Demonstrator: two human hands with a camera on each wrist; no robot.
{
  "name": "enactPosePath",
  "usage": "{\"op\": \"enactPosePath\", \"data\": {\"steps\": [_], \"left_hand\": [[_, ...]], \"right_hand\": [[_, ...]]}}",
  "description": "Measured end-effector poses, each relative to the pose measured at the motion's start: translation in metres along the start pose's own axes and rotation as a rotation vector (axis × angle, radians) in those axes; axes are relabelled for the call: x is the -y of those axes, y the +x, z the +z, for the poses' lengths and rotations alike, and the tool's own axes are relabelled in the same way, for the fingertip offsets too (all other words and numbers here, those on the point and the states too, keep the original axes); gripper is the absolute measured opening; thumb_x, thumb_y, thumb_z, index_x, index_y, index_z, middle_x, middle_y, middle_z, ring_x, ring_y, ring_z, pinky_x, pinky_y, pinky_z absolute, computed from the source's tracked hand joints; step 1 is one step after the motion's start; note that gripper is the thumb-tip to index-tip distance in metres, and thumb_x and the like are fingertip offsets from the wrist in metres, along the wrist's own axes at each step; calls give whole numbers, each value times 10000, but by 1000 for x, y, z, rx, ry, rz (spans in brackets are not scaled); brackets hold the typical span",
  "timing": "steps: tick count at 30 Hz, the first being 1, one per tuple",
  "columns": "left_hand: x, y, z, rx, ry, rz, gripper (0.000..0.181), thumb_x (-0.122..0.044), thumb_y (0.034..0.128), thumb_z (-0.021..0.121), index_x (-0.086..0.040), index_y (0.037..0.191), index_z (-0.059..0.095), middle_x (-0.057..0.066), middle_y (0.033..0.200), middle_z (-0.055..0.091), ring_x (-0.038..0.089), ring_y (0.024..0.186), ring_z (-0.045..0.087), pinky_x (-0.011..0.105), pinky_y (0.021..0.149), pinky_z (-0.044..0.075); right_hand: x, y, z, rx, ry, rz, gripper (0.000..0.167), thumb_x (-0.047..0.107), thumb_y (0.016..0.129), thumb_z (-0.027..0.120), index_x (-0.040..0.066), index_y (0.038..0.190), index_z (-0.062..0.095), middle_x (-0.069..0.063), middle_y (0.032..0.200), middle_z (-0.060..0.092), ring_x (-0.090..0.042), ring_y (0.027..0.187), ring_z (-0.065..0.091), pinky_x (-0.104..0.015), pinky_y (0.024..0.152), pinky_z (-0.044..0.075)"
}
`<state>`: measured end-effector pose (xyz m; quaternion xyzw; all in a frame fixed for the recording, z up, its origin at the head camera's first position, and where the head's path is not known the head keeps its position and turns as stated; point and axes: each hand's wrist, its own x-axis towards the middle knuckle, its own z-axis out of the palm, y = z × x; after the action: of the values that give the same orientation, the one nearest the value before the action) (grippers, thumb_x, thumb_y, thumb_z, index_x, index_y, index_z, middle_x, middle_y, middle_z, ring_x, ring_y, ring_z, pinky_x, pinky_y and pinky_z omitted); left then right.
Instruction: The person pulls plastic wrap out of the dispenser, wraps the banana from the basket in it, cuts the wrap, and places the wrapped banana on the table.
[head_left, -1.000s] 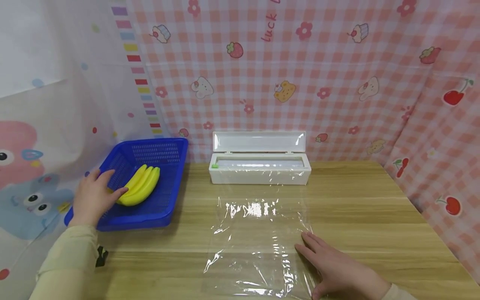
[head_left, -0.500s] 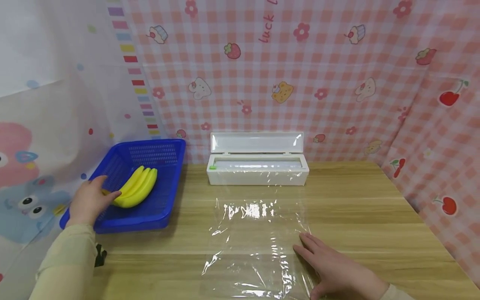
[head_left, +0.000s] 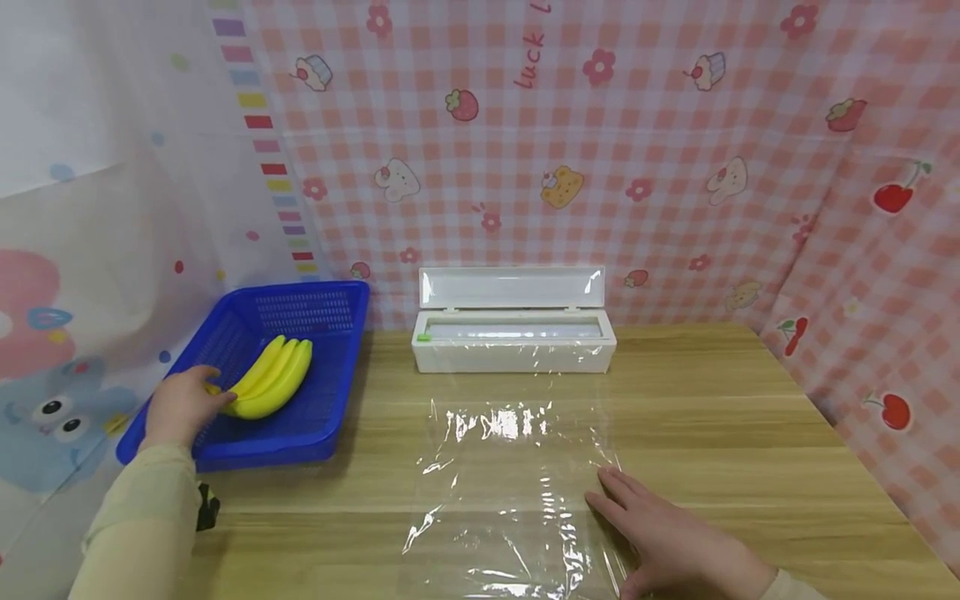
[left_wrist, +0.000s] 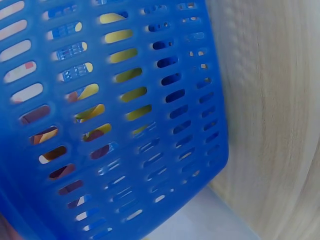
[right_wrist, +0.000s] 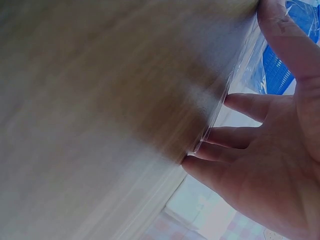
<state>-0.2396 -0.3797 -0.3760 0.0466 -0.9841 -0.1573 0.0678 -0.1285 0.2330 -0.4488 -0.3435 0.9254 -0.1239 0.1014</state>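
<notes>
In the head view my left hand (head_left: 182, 406) reaches over the near left side of a blue basket (head_left: 315, 440), thumb and fingers around the stem end of a yellow banana bunch (head_left: 268, 392). Through the slots of the basket (left_wrist: 107, 165) the left wrist view shows yellow patches; the grip is hidden there. Clear film (head_left: 480, 500) stretches over the table from a white dispenser (head_left: 513, 358) with its lid up. My right hand (head_left: 675, 537) touches the film's right edge with spread fingers; in the right wrist view the hand's (right_wrist: 265, 145) fingertips meet that edge.
A pink checked cloth (head_left: 480, 167) hangs behind and to the right of the wooden table (head_left: 720, 417); a white patterned cloth (head_left: 150, 208) hangs on the left. Beside my left sleeve lies a small black object (head_left: 207, 507).
The head view has shifted slightly. My left hand has closed in around the bananas' stem end, its fingers less spread than before. My right hand stays at the film's edge.
</notes>
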Motion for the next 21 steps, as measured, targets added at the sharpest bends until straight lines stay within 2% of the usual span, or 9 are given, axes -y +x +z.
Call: {"op": "enactPosePath", "data": {"steps": [3, 9, 16, 21], "left_hand": [[3, -1, 2, -9, -25, -13, 499, -182, 880, 708, 199, 1154, 539, 405, 1113, 570, 557, 984, 532, 640, 849, 443], [7, -4, 5, -68, -78, -31, 373, -179, 875, 711, 152, 1010, 605, 335, 953, 626, 492, 867, 569, 596, 757, 468], [4, -6, 7, -100, -125, -86, 337, -168, 886, 703, 130, 1024, 624, 312, 946, 636, 447, 833, 574, 563, 724, 477], [2, -6, 7, -141, -158, -100, 340, -158, 896, 698, 136, 1050, 629, 324, 983, 638, 434, 834, 574, 550, 727, 489]], "right_hand": [[0, -1, 0, -19, -11, -17, 1131, 586, 600, 856, -15, 1457, 429, -305, 1542, 266, -465, 1408, 265, -587, 1057, 372], [0, -1, 1, -43, -23, -32, 1122, 603, 601, 850, -18, 1444, 444, -306, 1534, 281, -469, 1398, 283, -583, 1043, 393], [-2, -1, 3, -61, -37, -56, 1124, 625, 599, 837, -24, 1432, 452, -312, 1524, 296, -482, 1382, 301, -567, 1037, 405], [-2, -1, 3, -55, -36, -56, 1114, 614, 605, 843, -21, 1432, 452, -312, 1524, 295, -480, 1384, 299, -562, 1039, 406]]}}
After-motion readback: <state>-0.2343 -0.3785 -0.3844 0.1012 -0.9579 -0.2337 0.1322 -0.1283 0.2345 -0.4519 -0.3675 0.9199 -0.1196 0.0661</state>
